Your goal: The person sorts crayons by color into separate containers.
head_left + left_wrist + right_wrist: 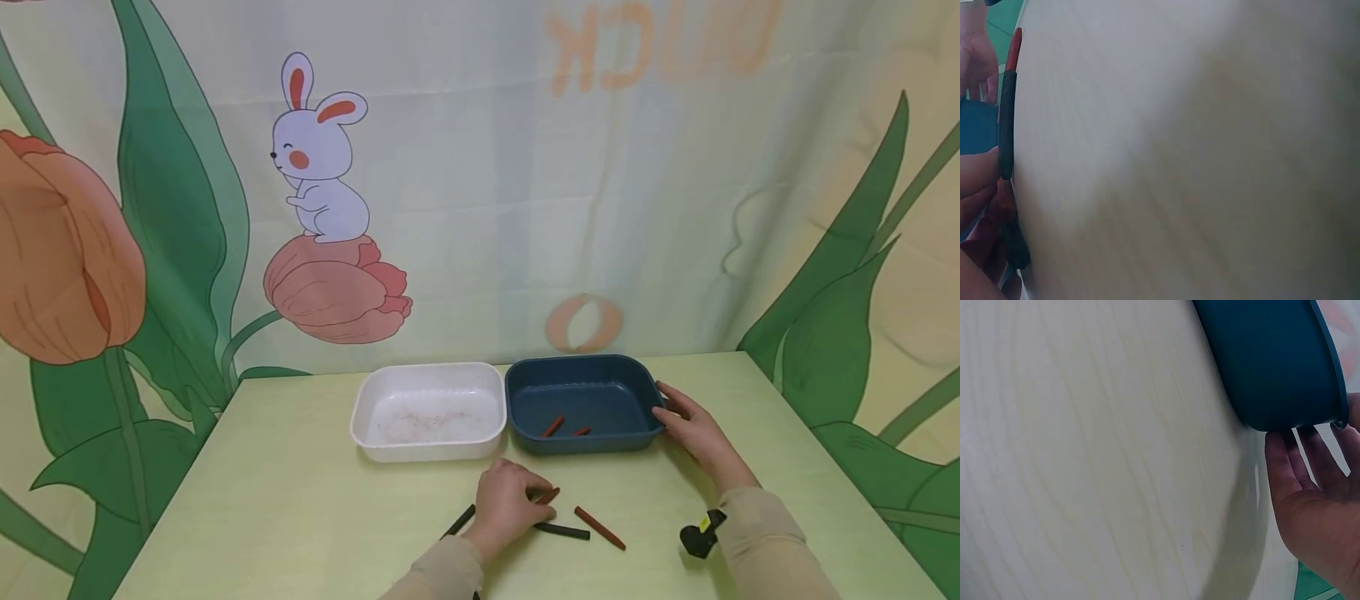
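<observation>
My left hand pinches a reddish-brown stick between thumb and fingers, just above the table. Beside that hand lie two black sticks, one partly under the fingers and one by the wrist. Another reddish-brown stick lies farther right. At the right end of the dark blue tray, my right hand holds the wall, thumb at the rim and fingers against the outside. Inside this tray are two reddish-brown pieces. The sticks' exact kind cannot be told.
A white tray with faint brownish marks on its floor stands left of the blue one, against it. Both sit near the back of the pale green table. Behind hangs a curtain printed with tulips and a rabbit.
</observation>
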{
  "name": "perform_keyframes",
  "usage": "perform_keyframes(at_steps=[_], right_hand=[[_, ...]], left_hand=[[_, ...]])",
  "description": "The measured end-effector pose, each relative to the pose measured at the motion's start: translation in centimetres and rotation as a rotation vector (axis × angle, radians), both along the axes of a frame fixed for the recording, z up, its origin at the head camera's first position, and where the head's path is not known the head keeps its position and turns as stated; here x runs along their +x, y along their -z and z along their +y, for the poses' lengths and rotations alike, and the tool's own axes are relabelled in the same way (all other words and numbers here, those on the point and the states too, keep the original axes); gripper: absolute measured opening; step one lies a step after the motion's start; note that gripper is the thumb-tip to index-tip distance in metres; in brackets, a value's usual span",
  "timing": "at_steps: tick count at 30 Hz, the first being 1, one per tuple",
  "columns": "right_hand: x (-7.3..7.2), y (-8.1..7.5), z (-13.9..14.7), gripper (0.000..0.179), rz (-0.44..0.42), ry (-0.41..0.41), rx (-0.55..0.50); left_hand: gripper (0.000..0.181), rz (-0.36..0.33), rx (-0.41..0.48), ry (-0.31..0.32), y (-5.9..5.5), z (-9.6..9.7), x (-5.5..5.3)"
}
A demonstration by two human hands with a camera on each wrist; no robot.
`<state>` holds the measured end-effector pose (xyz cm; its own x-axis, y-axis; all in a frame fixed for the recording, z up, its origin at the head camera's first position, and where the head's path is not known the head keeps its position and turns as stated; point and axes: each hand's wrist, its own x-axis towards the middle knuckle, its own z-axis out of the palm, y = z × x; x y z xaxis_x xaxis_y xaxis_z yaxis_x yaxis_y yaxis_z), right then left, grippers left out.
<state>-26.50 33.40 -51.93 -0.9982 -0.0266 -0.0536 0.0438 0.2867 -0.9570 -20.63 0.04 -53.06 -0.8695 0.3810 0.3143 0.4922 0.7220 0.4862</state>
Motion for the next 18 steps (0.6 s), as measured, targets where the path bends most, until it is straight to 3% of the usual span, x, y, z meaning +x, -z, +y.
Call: perform_keyframes(at_steps=[11,14,18], right_hand=[[-0.01,-0.07,-0.06,0.065,-0.005,0.009,-0.015],[-0.04,0.01,-0.05,0.066,-0.005,0.007,-0.018],[-0.06,0.02,-0.01,0.065,-0.003,0.008,-0.019]], left_hand=[[0.015,-0.075,0.098,0.027,0.09,0.19,-0.18],[0.014,-0.137,0.178,0.038,-0.13,0.31,-0.22],[0.013,-0.265,0.348,0.066,-0.66,0.6,-0.31]])
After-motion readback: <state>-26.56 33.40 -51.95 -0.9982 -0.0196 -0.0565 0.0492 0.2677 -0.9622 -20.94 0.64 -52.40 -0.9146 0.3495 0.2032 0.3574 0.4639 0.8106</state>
